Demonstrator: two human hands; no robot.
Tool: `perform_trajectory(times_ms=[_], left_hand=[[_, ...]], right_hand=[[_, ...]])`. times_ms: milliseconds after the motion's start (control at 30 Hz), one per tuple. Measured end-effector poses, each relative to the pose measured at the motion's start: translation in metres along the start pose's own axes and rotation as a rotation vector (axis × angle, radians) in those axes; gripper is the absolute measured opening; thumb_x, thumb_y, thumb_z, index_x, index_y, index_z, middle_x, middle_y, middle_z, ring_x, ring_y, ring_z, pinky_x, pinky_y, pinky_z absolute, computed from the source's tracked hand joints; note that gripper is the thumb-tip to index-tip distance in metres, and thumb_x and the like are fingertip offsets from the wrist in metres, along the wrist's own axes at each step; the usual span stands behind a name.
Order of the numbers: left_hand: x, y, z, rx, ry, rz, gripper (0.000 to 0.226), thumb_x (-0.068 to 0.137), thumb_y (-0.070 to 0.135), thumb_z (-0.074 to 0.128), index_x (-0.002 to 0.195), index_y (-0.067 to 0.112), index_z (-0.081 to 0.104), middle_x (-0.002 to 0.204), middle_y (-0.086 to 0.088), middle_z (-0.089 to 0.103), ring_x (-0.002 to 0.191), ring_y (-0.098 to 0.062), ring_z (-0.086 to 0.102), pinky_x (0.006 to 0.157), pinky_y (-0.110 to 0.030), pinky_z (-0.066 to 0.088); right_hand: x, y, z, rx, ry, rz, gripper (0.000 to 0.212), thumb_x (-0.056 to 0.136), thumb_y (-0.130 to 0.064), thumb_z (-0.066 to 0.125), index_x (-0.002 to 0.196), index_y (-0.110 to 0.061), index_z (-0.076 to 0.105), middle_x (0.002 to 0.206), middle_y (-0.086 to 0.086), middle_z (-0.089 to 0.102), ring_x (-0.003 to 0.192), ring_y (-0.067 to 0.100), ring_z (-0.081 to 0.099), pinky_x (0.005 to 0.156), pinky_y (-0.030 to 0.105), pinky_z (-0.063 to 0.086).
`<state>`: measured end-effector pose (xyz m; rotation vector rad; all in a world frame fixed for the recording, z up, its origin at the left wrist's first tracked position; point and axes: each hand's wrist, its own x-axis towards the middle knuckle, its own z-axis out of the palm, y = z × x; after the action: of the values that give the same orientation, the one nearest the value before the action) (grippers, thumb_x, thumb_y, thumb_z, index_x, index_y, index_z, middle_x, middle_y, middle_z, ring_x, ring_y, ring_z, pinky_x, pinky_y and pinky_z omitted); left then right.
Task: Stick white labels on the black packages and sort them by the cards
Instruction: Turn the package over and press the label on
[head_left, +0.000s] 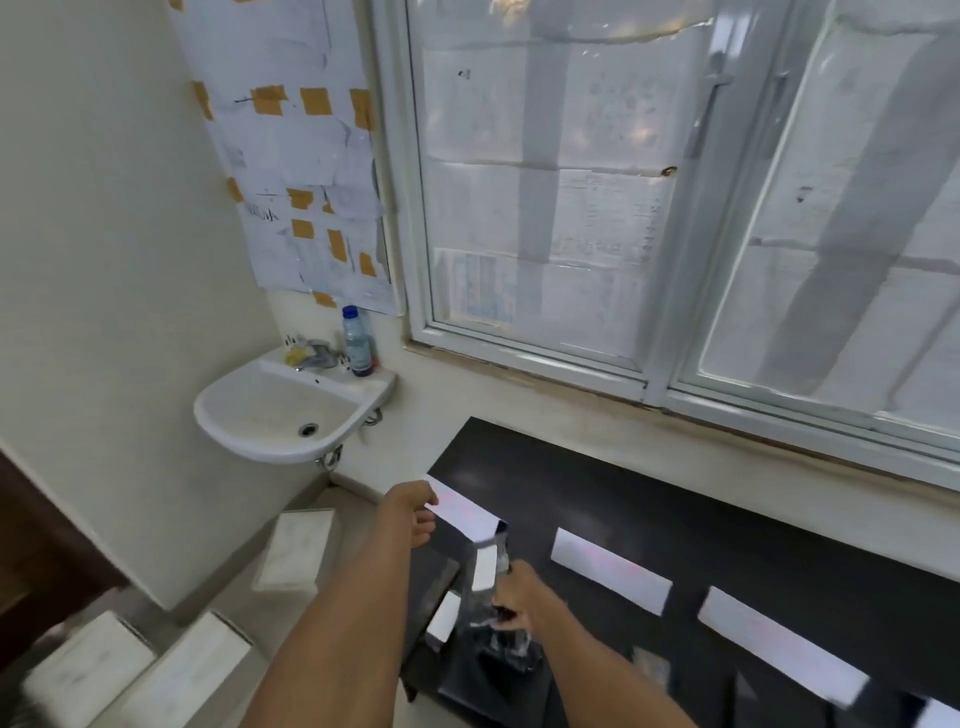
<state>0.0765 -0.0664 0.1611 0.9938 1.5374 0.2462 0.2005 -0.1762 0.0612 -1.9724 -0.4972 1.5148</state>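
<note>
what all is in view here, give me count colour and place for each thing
table: one, black, below the window
cards: three whole, white, in a row on the table; part of a fourth at the bottom right edge
package: one, black, shiny, over the table's left end
label: one, white, on the package
white piece: one, beside the package; kind unclear
sink: one, white, on the wall, left of the table
tap: one, silver, at the sink's back
bottle: one, clear, blue cap, on the sink's rim
papers: several, white, brown tape, on the wall above the sink
window: one, white frame
blocks: three, white, lower left
left hand: at the left card's end, grip unclear
right hand: holds the package
</note>
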Motion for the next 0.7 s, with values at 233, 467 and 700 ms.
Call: perform_trajectory(times_ms=[233,467,700], left_hand=[[0.055,-0.004,-0.057,-0.011,-0.073,-0.075,0.018,0.09,0.008,0.045,0.074,0.014,0.043,0.061,-0.004,0.036,0.052,-0.014,0.033,0.049,-0.026,0.026],[0.108,-0.013,-0.096,0.025,-0.088,-0.103,0.02,0.089,0.004,0.047,0.07,0.01,0.044,0.063,-0.006,0.039,0.054,-0.015,0.037,0.05,-0.025,0.031],[0.13,-0.033,-0.109,0.049,-0.111,-0.169,0.02,0.09,0.006,0.051,0.071,0.007,0.047,0.064,-0.007,0.042,0.056,-0.016,0.041,0.053,-0.026,0.037]], right_hand=[[0.046,-0.002,0.069,-0.081,0.203,0.068,0.041,0.093,-0.008,0.044,0.134,-0.006,0.039,0.126,0.016,0.05,0.104,0.028,0.054,0.083,0.038,0.051],[0.059,-0.009,0.137,-0.544,0.599,0.107,0.049,0.092,-0.023,0.051,0.137,-0.01,0.038,0.137,0.011,0.044,0.124,0.028,0.044,0.095,0.037,0.043],[0.071,0.0,0.185,-0.623,0.554,-0.095,0.08,0.078,-0.014,0.052,0.151,-0.021,0.02,0.154,0.002,0.026,0.105,0.023,0.062,0.085,0.036,0.052]])
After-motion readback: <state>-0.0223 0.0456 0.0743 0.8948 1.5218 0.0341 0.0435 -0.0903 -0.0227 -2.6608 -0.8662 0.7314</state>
